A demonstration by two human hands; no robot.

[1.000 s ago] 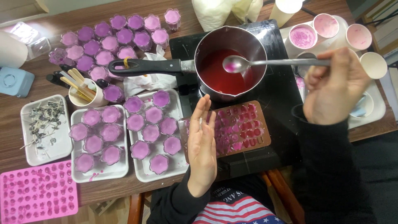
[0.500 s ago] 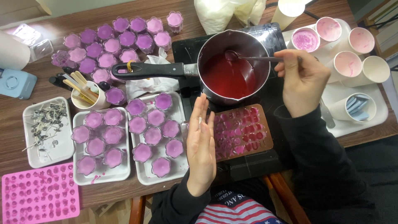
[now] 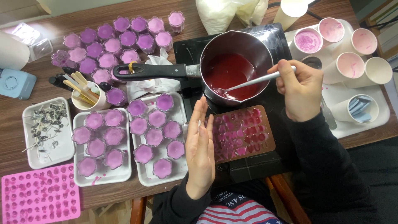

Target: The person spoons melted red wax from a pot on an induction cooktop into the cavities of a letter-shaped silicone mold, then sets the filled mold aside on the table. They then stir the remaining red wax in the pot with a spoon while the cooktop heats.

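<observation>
- Lying at the far left edge of the wooden table (image 3: 12,137), a pink silicone mould (image 3: 39,199) sat at the near corner, with a white tray of metal wick tabs (image 3: 46,130) just beyond it.
- A paper cup of wooden sticks (image 3: 85,95) stood beside a cluster of purple-filled flower-shaped cups (image 3: 112,47) at the back of the table.
- Two white trays (image 3: 107,176) lay side by side nearer the person, both loaded with more purple-filled cups (set close together in rows).
- The left hand (image 3: 200,151) was open and flat, fingers straight and together, standing on edge against the left end of a brown chocolate-style mould (image 3: 242,132); it gripped nothing.
- That mould rested on a black hob (image 3: 282,149), its small cavities showing pink and red fill.
- A steel saucepan (image 3: 235,66) with a long black handle pointing left stood on the hob just behind the mould, holding dark red liquid.
- The right hand (image 3: 300,89) was closed around the handle of a metal spoon (image 3: 244,86), whose bowl dipped into the red liquid near the pan's front wall.
- At the far right, paper cups with pink residue (image 3: 348,62) stood on a white tray (image 3: 375,124) (one cup held blue slips).
</observation>
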